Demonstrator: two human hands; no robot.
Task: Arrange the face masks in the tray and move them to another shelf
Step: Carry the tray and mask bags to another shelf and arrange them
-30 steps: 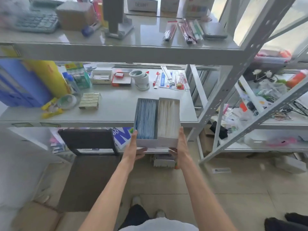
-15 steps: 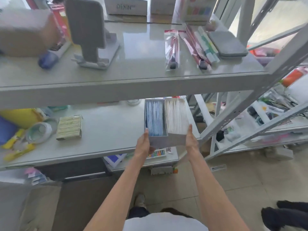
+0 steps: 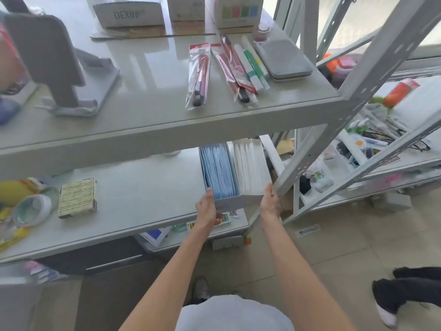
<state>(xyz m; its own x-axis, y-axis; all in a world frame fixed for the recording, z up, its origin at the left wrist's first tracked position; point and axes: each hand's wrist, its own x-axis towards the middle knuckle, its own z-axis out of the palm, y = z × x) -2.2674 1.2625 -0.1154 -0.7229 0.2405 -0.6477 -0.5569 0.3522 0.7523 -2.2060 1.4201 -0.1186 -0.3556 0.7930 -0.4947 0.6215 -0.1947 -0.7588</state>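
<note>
A white two-compartment tray point(image 3: 241, 201) hangs in the air in front of the middle shelf point(image 3: 143, 197), just under the front lip of the upper shelf point(image 3: 152, 130). Blue face masks point(image 3: 218, 173) fill its left compartment and white face masks point(image 3: 250, 168) fill the right one. My left hand point(image 3: 207, 211) grips the tray's near left corner, thumb on its side. My right hand point(image 3: 269, 203) grips the near right corner. The tray's far end is hidden behind the upper shelf's edge.
On the upper shelf lie packaged pens point(image 3: 199, 72), markers point(image 3: 253, 65), a grey case point(image 3: 284, 59), a grey stand point(image 3: 59, 70) and boxes point(image 3: 130, 13). The middle shelf holds a staple box point(image 3: 77, 198) and tape rolls point(image 3: 31, 209). A diagonal shelf brace point(image 3: 317, 144) stands right of the tray. Another person's feet point(image 3: 405, 295) are at lower right.
Both hands have lifted the tray off the middle shelf and raised it toward the upper shelf's edge. My view has risen and come closer to the upper shelf.
</note>
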